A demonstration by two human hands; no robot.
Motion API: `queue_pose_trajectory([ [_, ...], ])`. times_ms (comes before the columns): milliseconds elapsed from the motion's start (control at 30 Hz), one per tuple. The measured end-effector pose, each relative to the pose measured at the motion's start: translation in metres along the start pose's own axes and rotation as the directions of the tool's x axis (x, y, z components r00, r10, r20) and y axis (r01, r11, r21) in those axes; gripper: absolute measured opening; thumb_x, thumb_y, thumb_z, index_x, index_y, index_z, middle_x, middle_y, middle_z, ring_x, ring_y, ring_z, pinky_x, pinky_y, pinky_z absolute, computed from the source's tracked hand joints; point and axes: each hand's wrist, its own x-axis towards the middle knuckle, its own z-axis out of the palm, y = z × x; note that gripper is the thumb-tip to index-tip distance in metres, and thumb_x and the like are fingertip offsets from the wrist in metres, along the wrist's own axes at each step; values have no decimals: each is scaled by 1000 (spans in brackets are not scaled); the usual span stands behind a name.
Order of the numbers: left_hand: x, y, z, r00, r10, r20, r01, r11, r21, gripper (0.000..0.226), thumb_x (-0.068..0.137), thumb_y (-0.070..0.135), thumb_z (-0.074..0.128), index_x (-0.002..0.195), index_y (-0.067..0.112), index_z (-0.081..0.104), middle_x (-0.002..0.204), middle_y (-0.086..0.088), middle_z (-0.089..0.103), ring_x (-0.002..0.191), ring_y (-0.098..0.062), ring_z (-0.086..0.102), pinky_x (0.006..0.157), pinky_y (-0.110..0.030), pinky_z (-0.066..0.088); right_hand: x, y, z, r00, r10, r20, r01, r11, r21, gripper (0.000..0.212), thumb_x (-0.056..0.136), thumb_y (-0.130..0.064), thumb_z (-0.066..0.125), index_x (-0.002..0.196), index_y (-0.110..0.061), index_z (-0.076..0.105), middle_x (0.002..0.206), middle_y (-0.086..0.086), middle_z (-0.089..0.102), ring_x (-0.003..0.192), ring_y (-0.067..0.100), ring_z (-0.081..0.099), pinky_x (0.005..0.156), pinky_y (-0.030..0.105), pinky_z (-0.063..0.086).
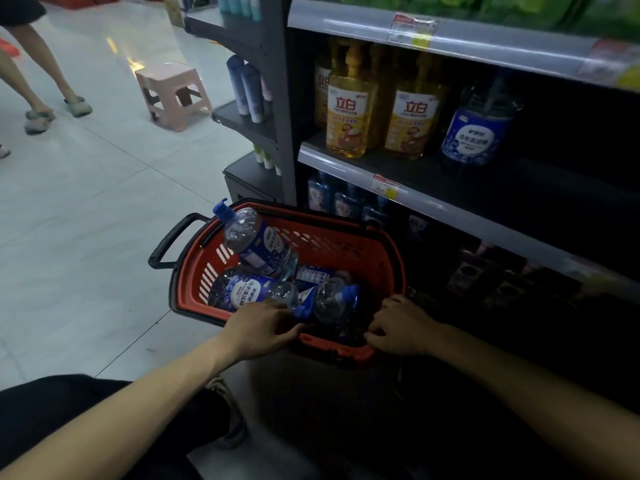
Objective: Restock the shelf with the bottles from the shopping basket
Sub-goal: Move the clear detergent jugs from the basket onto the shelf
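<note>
"立白" on two yellow bottles (351, 109) on the shelf (346, 163)

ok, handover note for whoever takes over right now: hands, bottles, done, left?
Left hand: open, over the near rim of the red basket, fingers by a lying bottle, holding nothing.
Right hand: at the basket's near right corner, fingers curled; whether it grips is unclear.
In the basket: at least three blue-capped bottles, one leaning, the others lying.
Done: one matching bottle stands on the shelf, right of the yellow bottles.
Left: probably lift the basket's bottles up beside it.
</note>
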Motion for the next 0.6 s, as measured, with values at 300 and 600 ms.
queue_pose_trajectory([
  [300, 7, 29, 1, 999, -16, 44, 19, 997, -69, 50, 94, 71, 37, 103, 33, 69, 92, 19, 52, 76, 0, 50, 67, -30, 54, -26, 18, 14, 998, 58, -17, -58, 998, 14, 66, 88, -64, 23, 92, -25, 76, 88, -9, 72, 98, 15, 53, 105, 35, 32],
  [600, 45, 35, -15, 977, 138, 164, -148, 988, 48, 45, 91, 55, 57, 129, 31, 58, 125, 5, 62, 107, -18, 64, 83, -35, 54, -31, 8, -16, 999, 37, 22, -37, 999, 5, 41, 97, -51, 50, 112, -18, 69, 109, 4, 65, 101, 25, 62, 84, 41, 55],
])
